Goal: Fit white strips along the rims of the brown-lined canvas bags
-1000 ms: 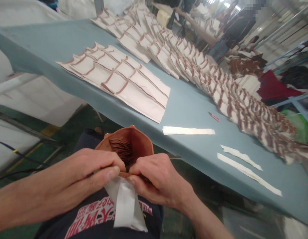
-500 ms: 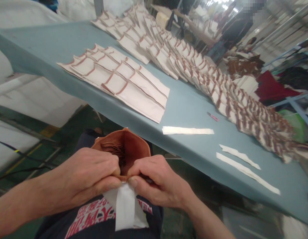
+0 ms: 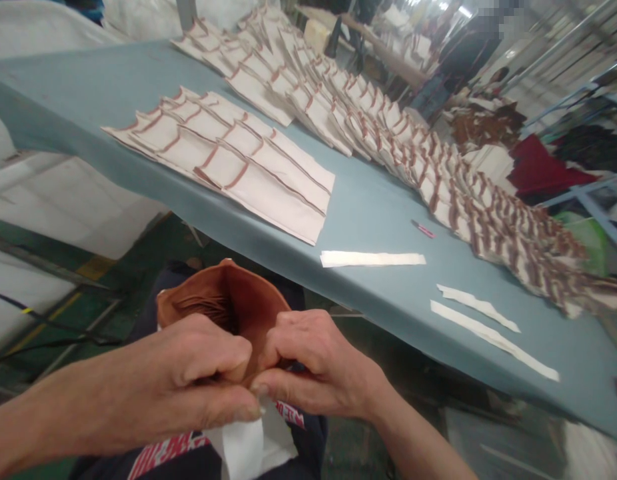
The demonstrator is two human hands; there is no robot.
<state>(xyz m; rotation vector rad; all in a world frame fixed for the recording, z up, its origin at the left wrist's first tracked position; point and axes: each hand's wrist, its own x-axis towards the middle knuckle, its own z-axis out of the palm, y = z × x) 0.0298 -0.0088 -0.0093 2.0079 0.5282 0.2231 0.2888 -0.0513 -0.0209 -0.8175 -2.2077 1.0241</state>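
A brown leather-like piece (image 3: pixel 256 297), bowed open like a pouch, rests in the lap; folded brown layers (image 3: pixel 208 310) show inside it. My left hand (image 3: pixel 203 373) is closed on its near edge, thumb pressed along the top of a white strip (image 3: pixel 244 448). Close beside it, my right hand (image 3: pixel 316 363) pinches the same edge between thumb and curled fingers. The white strip hangs down from under the left thumb. My fingers hide most of the gripped edge.
On the blue-green table (image 3: pixel 373 207) lie cream panels with brown edging (image 3: pixel 268 167), a long overlapping row of similar pieces (image 3: pixel 388 133), a small pink-handled tool (image 3: pixel 423 229) and white strips (image 3: pixel 373 259). A person (image 3: pixel 461 60) stands far back.
My left hand has turned, its thumb now stretched over the top of the white strip. The brown piece's rim has shifted left and spread wider. My right hand stays nearly in place.
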